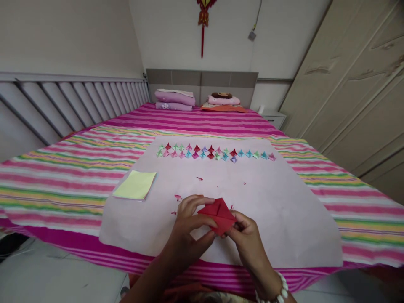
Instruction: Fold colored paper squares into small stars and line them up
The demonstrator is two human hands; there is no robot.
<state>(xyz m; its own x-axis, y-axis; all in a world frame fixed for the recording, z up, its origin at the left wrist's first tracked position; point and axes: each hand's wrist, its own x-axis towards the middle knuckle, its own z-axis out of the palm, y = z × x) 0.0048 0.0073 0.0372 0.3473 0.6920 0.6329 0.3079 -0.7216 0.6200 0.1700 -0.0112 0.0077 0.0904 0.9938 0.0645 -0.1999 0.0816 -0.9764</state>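
Note:
A partly folded piece of red origami paper is held up between my two hands, above the near part of a large pale sheet. My left hand grips its left side, thumb below and fingers along the upper edge. At its right corner, my right hand pinches the paper; some of those fingertips are hidden. Creases and a dark slit show on the red face. A stack of square paper with a yellow sheet on top lies left of my hands.
Beyond my hands, small folded paper pieces in several colours stand in rows on the sheet. Torn red scraps lie scattered nearby. A striped cover spreads beneath, with folded bedding by the headboard and a railing at left.

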